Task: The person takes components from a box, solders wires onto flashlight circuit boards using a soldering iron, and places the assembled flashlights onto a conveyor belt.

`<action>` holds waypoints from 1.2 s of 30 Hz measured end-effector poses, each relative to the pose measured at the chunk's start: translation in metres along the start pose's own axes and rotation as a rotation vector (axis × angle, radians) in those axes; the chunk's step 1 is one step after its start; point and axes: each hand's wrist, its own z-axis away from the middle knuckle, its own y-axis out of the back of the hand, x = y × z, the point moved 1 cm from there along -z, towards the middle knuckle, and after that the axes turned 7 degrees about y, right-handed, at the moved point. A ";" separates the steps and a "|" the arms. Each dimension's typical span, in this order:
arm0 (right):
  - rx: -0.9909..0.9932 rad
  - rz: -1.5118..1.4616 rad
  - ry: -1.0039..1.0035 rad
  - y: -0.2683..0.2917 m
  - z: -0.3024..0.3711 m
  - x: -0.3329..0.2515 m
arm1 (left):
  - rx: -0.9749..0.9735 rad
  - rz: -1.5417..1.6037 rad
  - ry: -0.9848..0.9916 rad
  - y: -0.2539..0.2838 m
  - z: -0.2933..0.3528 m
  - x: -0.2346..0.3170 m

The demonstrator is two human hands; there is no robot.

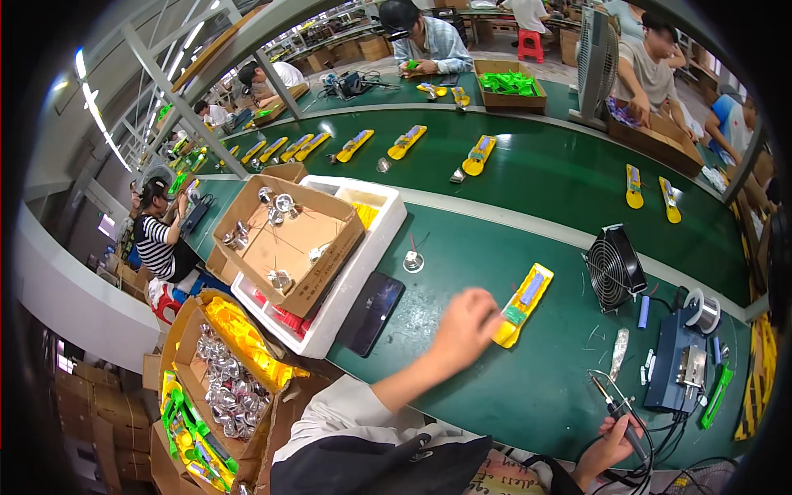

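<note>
My left hand [467,328], smeared by motion, is over the bench beside a yellow plastic shell [513,327]. The fingers look curled near its lower end; whether they touch or hold anything I cannot make out. In the shell lie a purple cylindrical cell [534,288] and a small green circuit board [516,314]. At the lower right my right hand [609,450] is closed around a soldering iron [615,407], whose tip points up and left, apart from the shell. Left of the shell, a silvery reflector cup with wires [413,261] stands on the bench.
A blue soldering station [670,363] carries a solder spool [703,310]; a black fan [613,271] stands nearby. Leftward are a phone [370,313], a cardboard box of reflectors [318,285] on a white foam box [388,216]. Beyond, a green conveyor [549,177] bears yellow shells; people sit across it.
</note>
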 end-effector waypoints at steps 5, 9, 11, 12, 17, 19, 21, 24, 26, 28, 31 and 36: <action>-0.020 -0.007 0.007 0.000 0.005 0.000 | 0.077 -0.527 0.446 0.044 -0.064 -0.096; -0.053 0.001 0.036 -0.003 0.006 0.002 | -0.093 -0.599 0.651 0.036 -0.079 -0.126; -0.037 -0.008 0.020 -0.005 0.002 0.001 | -0.115 -0.694 0.566 0.024 -0.085 -0.130; -0.014 0.016 0.022 -0.008 0.000 0.002 | -0.109 -0.712 0.538 0.022 -0.087 -0.131; -0.103 -0.002 0.080 -0.026 -0.011 0.004 | 0.016 -0.207 0.342 0.033 -0.076 -0.113; -0.109 0.022 0.073 -0.031 -0.014 0.007 | 0.036 0.078 0.384 0.029 -0.062 -0.082; -0.104 0.068 0.063 -0.032 -0.017 0.008 | 0.012 0.286 0.440 0.018 -0.043 -0.050; -0.123 0.102 0.016 -0.037 -0.022 0.007 | 0.039 0.233 0.358 0.008 -0.014 -0.023; -0.119 0.115 0.033 -0.044 -0.022 0.008 | 0.007 0.263 0.413 0.001 0.000 -0.014; -0.127 0.145 -0.004 -0.049 -0.022 0.008 | -0.013 0.313 0.486 -0.004 0.007 -0.008; -0.151 0.150 -0.010 -0.058 -0.021 0.006 | 0.023 0.362 0.564 -0.010 0.013 -0.003; -0.237 0.063 0.099 -0.089 -0.012 -0.010 | 0.074 0.112 0.275 -0.017 0.013 -0.003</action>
